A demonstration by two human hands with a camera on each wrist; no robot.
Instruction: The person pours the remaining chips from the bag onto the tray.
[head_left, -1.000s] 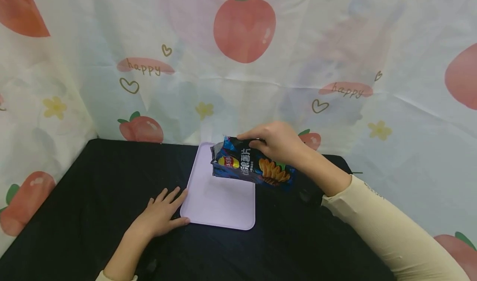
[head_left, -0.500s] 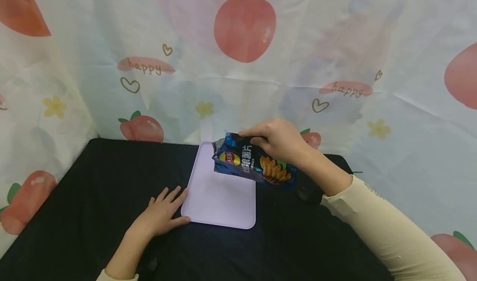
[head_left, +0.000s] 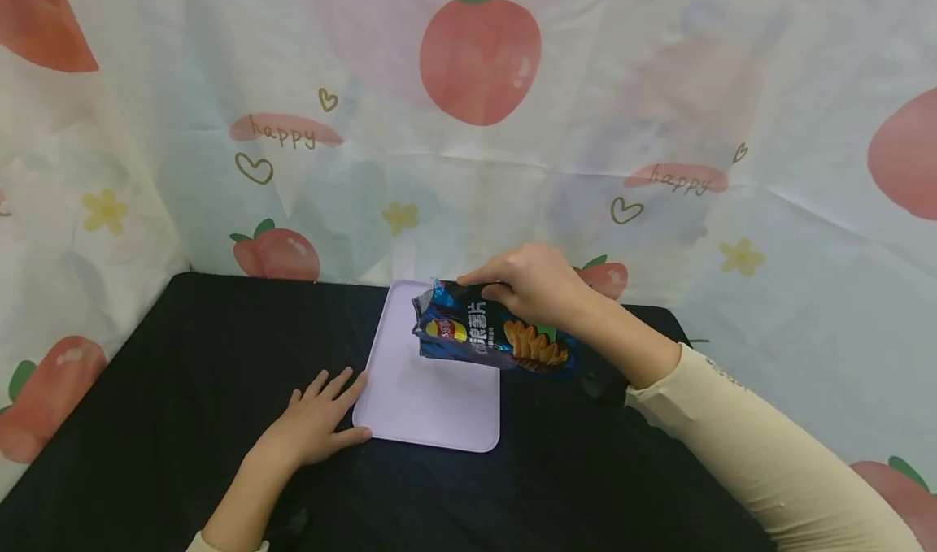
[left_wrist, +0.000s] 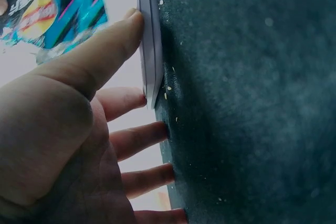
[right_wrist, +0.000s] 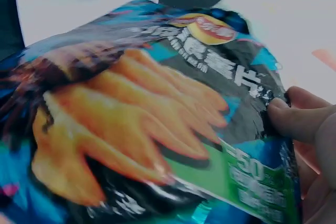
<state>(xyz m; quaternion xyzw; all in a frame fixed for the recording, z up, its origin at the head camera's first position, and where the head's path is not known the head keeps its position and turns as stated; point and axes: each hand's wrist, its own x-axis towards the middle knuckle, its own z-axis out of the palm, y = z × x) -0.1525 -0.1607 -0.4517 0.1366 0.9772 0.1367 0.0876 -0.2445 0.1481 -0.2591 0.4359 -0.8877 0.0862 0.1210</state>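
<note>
Black and blue, the crisp bag you are holding hangs lower than it did half a second ago, and its far-left end has dipped, so it lies nearer level. Your right hand has come down with it, while the tray and your other hand have kept their places.

The bag's long axis runs roughly left to right across your view, with the right end a little lower. Its ragged, silvery-lined end points to your left, above the tray; the other end reaches past the tray's right edge. The printed front, with its yellow-and-red logo and pictured crisps, faces you. You are pinching the bag's upper edge between thumb and fingers.

Beneath sits the pale lilac tray, flat on the black-covered worktop. Your left hand lies with fingers spread at its left side, thumb touching the rim in the left wrist view. Small pale specks dot the black cover beside it.

Behind everything hangs the fruit-printed backdrop.
</note>
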